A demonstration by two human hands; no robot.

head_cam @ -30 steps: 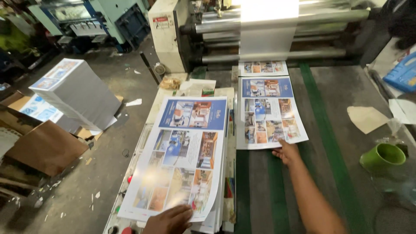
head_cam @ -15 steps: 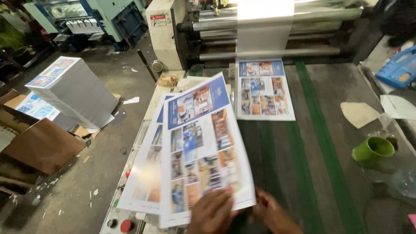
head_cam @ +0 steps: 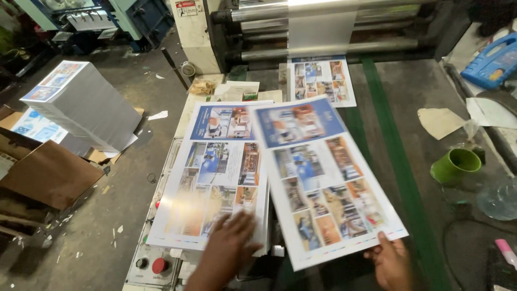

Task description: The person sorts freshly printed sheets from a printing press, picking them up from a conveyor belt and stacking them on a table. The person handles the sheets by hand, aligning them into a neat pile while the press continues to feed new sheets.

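Right hand (head_cam: 390, 263) pinching the bottom edge of a printed sheet (head_cam: 323, 178), lifted over the table (head_cam: 425, 91), left hand (head_cam: 229, 249) flat and open on the stack of sheets (head_cam: 215, 178), bare room on the right

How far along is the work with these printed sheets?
Done: a pile of sheets lies by the machine, and a tall stack stands on the floor. In hand: the right hand holds a printed sheet by its near edge, while the left hand rests on the pile. Left: another sheet lies at the rollers.

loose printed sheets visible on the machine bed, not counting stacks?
2. One glossy printed sheet is held at its near edge by the right hand; another printed sheet lies under the metal rollers. Stacks may hide more.
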